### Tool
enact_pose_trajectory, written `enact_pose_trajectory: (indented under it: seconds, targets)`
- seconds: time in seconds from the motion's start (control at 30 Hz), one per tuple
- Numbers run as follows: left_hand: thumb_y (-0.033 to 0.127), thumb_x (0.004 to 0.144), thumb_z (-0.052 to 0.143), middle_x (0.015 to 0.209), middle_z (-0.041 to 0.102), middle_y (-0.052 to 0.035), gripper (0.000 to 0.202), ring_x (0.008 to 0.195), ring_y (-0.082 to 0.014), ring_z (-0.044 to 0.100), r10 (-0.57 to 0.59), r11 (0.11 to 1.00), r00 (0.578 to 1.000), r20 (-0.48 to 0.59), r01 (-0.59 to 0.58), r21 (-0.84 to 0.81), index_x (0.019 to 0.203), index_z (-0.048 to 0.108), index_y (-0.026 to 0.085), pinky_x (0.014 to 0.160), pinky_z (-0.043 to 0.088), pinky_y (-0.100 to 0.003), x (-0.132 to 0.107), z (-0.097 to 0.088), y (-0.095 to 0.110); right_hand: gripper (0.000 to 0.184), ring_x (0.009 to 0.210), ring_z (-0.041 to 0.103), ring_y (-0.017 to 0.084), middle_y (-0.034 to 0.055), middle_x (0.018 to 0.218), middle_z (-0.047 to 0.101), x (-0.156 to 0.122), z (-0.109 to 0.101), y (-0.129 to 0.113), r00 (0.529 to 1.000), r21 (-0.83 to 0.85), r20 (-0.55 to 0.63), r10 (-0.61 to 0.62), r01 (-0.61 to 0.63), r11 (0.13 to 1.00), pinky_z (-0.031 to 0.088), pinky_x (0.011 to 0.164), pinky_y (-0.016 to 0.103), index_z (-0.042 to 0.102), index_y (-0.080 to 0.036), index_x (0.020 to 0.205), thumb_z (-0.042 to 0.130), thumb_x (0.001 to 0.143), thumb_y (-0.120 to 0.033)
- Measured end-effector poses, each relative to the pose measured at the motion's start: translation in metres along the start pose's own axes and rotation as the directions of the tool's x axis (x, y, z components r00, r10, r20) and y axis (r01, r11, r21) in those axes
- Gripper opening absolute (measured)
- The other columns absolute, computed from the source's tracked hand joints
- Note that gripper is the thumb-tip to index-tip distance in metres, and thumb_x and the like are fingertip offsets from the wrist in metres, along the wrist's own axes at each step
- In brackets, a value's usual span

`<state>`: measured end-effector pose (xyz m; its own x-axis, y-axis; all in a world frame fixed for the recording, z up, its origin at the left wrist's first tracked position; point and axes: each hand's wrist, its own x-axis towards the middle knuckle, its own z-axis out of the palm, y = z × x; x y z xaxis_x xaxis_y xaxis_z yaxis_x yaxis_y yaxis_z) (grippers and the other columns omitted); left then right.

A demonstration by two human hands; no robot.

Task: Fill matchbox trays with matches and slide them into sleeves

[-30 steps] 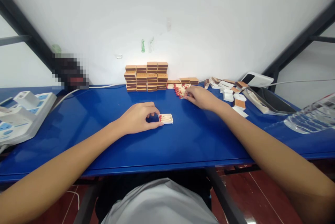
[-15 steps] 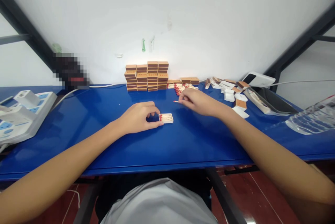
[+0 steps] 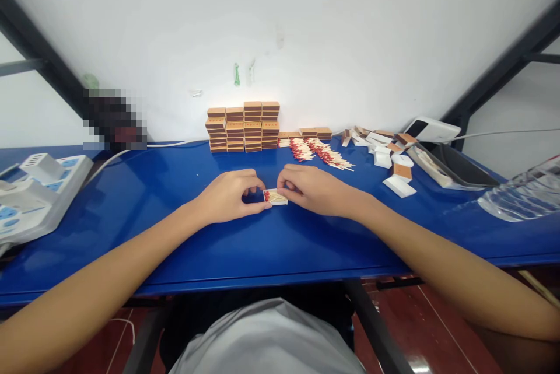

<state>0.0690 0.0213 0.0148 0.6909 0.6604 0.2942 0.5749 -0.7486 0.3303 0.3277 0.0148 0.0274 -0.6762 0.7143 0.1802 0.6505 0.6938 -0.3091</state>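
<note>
A small white matchbox tray (image 3: pixel 275 197) with red-tipped matches in it lies on the blue table (image 3: pixel 245 245). My left hand (image 3: pixel 230 194) pinches the tray's left end between thumb and fingers. My right hand (image 3: pixel 308 187) is at the tray's right end, fingers curled and pinched over it, and seems to hold the match it carried, though the match is hidden. A loose heap of red-tipped matches (image 3: pixel 317 151) lies just beyond my right hand.
A stack of brown matchboxes (image 3: pixel 244 126) stands against the wall. White trays and brown sleeves (image 3: pixel 389 155) are scattered at the right, beside a phone (image 3: pixel 431 129) and a clear plastic bag (image 3: pixel 520 196). A white power strip (image 3: pixel 32 193) sits at the left.
My right hand left the match heap with a match pinched in its fingers and came back left to the tray. The left hand stayed on the tray.
</note>
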Motion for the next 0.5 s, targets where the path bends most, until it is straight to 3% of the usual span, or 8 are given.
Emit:
enact_pose_trajectory:
  seconds: [0.13, 0.3, 0.5]
  targets:
    - [0.048, 0.094, 0.079, 0.09, 0.067, -0.0011, 0.03, 0.075, -0.0148, 0.063, -0.013, 1.0, 1.0, 0.002, 0.013, -0.015, 0.108, 0.08, 0.022, 0.068, 0.046, -0.029, 0.0, 0.0, 0.0, 0.013, 0.076, 0.057, 0.018, 0.004, 0.086, 0.065, 0.003, -0.007, 0.023, 0.998, 0.036, -0.068, -0.011, 0.014, 0.999, 0.038, 0.071, 0.03, 0.068, -0.019, 0.094, 0.059, 0.102, -0.024]
    - [0.05, 0.095, 0.078, 0.091, 0.068, -0.0018, 0.032, 0.075, -0.015, 0.063, 0.0, 1.0, 1.0, 0.013, 0.0, -0.021, 0.11, 0.079, 0.021, 0.067, 0.046, -0.029, 0.0, -0.001, 0.001, 0.01, 0.079, 0.059, 0.02, 0.0072, 0.09, 0.068, 0.004, -0.013, 0.075, 0.972, -0.129, -0.203, 0.12, -0.148, 0.981, 0.038, 0.072, 0.031, 0.07, -0.018, 0.1, 0.06, 0.097, -0.021]
    - [0.051, 0.095, 0.077, 0.095, 0.07, -0.0028, 0.033, 0.076, -0.0156, 0.065, 0.013, 1.0, 1.0, 0.021, -0.013, -0.02, 0.11, 0.08, 0.021, 0.067, 0.046, -0.029, -0.001, -0.001, 0.001, 0.009, 0.085, 0.062, 0.023, 0.0112, 0.102, 0.067, 0.001, -0.012, 0.121, 0.961, -0.227, -0.151, 0.232, -0.262, 0.938, 0.042, 0.076, 0.033, 0.07, -0.018, 0.101, 0.062, 0.097, -0.021]
